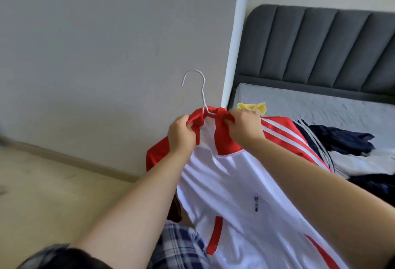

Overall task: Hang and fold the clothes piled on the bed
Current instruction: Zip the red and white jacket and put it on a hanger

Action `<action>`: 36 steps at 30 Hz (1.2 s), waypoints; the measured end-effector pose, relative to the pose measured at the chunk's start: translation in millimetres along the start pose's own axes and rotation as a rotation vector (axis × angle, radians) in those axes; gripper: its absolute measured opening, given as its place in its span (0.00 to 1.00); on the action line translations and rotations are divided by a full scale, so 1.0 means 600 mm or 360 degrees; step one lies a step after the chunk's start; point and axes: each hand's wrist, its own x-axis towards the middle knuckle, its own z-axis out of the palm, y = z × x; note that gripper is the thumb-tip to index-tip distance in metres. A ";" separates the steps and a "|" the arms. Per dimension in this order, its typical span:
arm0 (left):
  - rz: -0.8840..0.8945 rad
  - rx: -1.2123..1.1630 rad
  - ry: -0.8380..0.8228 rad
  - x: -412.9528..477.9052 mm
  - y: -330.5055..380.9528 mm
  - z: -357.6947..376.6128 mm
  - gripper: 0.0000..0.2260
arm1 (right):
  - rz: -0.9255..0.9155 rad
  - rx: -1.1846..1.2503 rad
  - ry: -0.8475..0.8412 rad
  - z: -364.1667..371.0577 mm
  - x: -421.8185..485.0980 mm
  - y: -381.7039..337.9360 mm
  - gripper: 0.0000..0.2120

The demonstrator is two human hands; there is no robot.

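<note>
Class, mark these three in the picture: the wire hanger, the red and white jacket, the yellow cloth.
wire hanger (203,95): head view, stem below the hook.
red and white jacket (230,183): head view, white front panel.
yellow cloth (251,106): head view, crumpled middle.

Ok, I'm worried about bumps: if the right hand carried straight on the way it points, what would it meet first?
The right hand would probably meet the hanger neck, just past the collar it holds; depth is unclear.

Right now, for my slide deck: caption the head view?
Left hand and right hand grip the red collar of a white jacket on a wire hanger.
</note>
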 end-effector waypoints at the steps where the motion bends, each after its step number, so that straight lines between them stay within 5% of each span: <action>1: 0.0031 0.0023 0.0056 0.020 0.017 -0.030 0.07 | -0.0013 -0.0005 0.0080 -0.017 0.019 -0.027 0.08; 9: 0.0331 0.0367 0.0533 0.158 0.179 -0.343 0.06 | -0.0236 0.0272 0.0590 -0.193 0.178 -0.273 0.07; 15: 0.0611 0.0626 0.1014 0.174 0.301 -0.619 0.05 | -0.0437 0.0830 0.1046 -0.336 0.230 -0.495 0.04; 21: 0.0207 0.1604 0.0509 0.092 0.250 -0.811 0.07 | -0.0676 0.0828 0.0307 -0.322 0.195 -0.644 0.08; 29: 0.0013 0.1517 0.0745 -0.042 0.155 -0.919 0.09 | -0.0790 0.1077 0.0240 -0.266 0.102 -0.775 0.07; 36: -0.0248 0.0276 0.0583 -0.112 0.143 -0.971 0.08 | -0.0822 0.1233 0.0107 -0.236 0.050 -0.834 0.07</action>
